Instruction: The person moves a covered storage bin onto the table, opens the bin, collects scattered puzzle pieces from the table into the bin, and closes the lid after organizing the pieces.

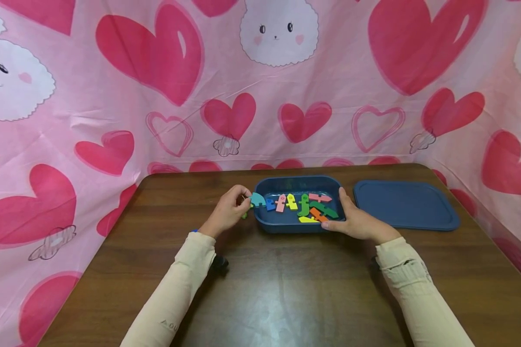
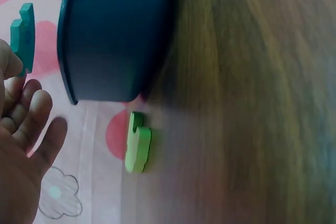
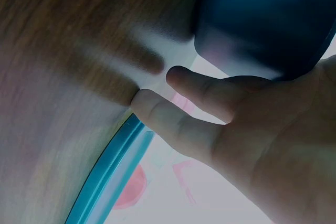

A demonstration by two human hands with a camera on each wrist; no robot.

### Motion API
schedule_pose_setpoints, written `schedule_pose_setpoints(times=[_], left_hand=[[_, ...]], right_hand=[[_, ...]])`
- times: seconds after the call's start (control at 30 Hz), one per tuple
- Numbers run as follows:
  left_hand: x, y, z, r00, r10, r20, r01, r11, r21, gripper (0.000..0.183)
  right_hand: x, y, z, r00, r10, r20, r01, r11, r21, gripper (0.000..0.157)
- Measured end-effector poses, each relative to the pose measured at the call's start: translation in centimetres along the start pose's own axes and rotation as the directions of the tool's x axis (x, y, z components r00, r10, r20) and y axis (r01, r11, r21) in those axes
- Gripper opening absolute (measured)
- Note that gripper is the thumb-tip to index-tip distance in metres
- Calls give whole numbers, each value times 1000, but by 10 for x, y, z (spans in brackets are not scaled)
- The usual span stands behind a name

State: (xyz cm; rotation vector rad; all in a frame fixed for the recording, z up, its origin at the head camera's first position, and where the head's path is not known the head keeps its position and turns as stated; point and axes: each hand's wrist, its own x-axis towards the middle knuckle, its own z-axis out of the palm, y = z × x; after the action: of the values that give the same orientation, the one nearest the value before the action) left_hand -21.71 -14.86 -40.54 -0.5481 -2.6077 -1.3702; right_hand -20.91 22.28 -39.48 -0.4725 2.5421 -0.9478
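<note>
My left hand [image 1: 231,209] pinches a teal puzzle piece [image 1: 258,199] between thumb and fingertips, right at the left rim of a dark blue box [image 1: 293,228]. In the left wrist view, the same teal piece [image 2: 23,39] stands on edge at the fingertips, the other fingers loosely bent. Below that hand a light green puzzle piece [image 2: 137,145] lies on the table beside the box. My right hand [image 1: 358,219] rests against the box's right end, thumb across the front rim. Two of its fingers [image 3: 181,129] stretch out straight past the wall in the right wrist view.
Inside the box lie several flat puzzle pieces, among them a pink one [image 1: 280,203], a yellow one [image 1: 291,202], a green one [image 1: 304,205] and an orange one [image 1: 318,215]. A dark blue lid [image 1: 405,205] lies right of the box on the brown wooden table [image 1: 282,289].
</note>
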Motion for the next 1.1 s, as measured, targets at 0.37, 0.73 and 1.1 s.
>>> schedule_pose_setpoints(times=[0.37,0.73,1.1], left_hand=[[9,9,15,998,68,10,-68,973,221,9],[19,21,34,1000,3,9,-6,971,238,10],[25,29,53,997,9,80,-33,954,298,12]], right_hand=[[2,2,-1,1000,-6,1,6,1000,-13,126],[2,3,-1,1000,1,3,-1,1000,-14,127],[2,4,-2,1000,2,2,-2,1000,-17,127]])
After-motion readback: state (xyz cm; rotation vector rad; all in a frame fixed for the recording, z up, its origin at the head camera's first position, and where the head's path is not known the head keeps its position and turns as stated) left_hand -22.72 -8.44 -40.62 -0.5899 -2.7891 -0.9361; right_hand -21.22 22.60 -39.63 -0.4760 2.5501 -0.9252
